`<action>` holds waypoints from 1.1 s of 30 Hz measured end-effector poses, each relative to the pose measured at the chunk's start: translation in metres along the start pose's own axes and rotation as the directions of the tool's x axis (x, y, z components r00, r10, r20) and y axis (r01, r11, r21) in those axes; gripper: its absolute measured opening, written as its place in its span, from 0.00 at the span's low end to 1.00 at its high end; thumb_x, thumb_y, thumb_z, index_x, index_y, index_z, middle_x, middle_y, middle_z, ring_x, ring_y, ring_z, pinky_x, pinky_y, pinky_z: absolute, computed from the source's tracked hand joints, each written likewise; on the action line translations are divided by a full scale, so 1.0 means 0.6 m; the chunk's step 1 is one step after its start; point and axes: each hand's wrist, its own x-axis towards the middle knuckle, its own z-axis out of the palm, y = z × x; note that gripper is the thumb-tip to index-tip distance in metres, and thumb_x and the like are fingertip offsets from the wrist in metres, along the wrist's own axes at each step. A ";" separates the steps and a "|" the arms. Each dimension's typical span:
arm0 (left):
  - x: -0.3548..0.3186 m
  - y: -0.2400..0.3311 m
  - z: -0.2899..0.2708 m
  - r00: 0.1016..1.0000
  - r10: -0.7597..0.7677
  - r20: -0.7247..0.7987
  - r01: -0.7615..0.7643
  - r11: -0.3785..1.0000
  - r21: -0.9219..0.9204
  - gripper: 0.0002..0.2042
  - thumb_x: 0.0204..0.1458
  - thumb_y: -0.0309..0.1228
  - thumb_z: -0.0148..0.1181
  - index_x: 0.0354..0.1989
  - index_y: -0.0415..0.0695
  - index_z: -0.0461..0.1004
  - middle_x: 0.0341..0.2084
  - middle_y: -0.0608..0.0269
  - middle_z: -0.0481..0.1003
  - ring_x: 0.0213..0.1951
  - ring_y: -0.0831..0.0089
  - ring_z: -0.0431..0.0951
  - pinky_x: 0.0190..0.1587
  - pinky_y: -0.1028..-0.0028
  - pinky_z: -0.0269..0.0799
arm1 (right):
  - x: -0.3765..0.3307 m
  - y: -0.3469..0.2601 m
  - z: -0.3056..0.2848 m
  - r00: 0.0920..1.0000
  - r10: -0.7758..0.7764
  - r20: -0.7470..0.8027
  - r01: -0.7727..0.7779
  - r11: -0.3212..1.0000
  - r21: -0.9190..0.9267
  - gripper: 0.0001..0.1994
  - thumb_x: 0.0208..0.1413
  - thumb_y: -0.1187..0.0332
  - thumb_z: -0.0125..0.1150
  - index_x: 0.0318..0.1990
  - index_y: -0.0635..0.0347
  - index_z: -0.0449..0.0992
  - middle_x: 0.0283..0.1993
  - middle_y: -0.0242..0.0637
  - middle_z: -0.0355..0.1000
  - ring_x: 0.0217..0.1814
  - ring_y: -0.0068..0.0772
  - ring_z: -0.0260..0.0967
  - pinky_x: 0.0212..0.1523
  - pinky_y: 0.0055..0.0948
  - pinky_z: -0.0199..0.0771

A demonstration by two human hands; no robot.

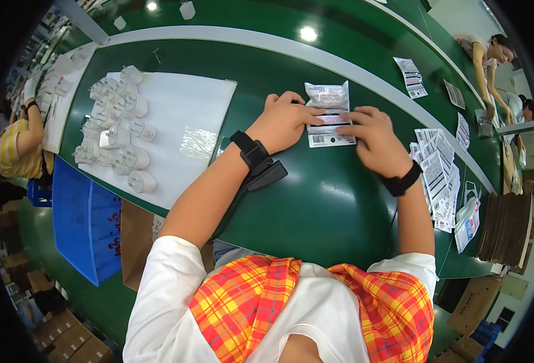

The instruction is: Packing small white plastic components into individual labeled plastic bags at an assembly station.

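A silvery packaging pouch [328, 97] with a printed label and barcode lies flat on the green table in front of me. My left hand [284, 125] is at its left edge, fingers bent and closed on that side. From the right, my right hand [373, 142] reaches over the pouch with fingers stretched and apart, their tips touching its printed middle. The pouch's upper part bulges; what is inside cannot be made out. On my left wrist is a black strap with a small black device [265, 173]. A black band [402, 178] circles my right wrist.
To the left, several white plug adapters [114, 137] stand on a white sheet [203, 100]. A pile of printed pouches [439, 175] lies right of my right hand. A pale rail [236, 37] crosses behind. A blue bin [76, 221] sits lower left. Co-workers are at both sides.
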 end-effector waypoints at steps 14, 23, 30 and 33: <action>0.000 0.019 0.000 0.998 -0.046 -0.034 0.047 0.999 0.011 0.13 0.50 0.30 0.61 0.45 0.56 0.80 0.49 0.77 0.76 0.55 0.65 0.67 0.56 0.60 0.53 | 0.041 -0.046 0.051 0.972 0.106 0.209 -0.190 0.878 0.440 0.02 0.51 0.77 0.56 0.32 0.63 0.73 0.35 0.43 0.69 0.40 0.49 0.68 0.42 0.40 0.69; -0.016 0.014 -0.020 1.000 -0.009 -0.001 0.009 0.998 -0.059 0.15 0.47 0.32 0.63 0.45 0.53 0.79 0.52 0.75 0.75 0.55 0.64 0.66 0.58 0.60 0.53 | -0.262 -0.040 -0.100 0.772 0.627 0.105 -0.592 0.649 0.477 0.02 0.59 0.78 0.52 0.39 0.66 0.69 0.36 0.35 0.65 0.36 0.27 0.62 0.40 0.27 0.65; -0.001 0.038 -0.028 0.993 -0.115 -0.008 0.115 0.992 -0.047 0.17 0.43 0.32 0.66 0.45 0.53 0.78 0.46 0.71 0.77 0.49 0.65 0.68 0.56 0.62 0.54 | -0.782 -0.240 -0.183 0.005 0.982 0.191 -0.694 -0.135 0.707 0.13 0.56 0.70 0.60 0.48 0.60 0.70 0.37 0.31 0.66 0.36 0.26 0.64 0.37 0.24 0.65; 0.022 0.050 -0.024 0.992 -0.121 -0.024 0.118 0.988 -0.095 0.17 0.42 0.31 0.66 0.43 0.51 0.76 0.43 0.70 0.78 0.46 0.65 0.69 0.54 0.62 0.56 | -0.904 -0.296 -0.145 -0.077 0.985 0.153 -0.962 -0.034 -0.270 0.16 0.55 0.69 0.62 0.50 0.63 0.71 0.43 0.38 0.69 0.43 0.37 0.68 0.45 0.31 0.67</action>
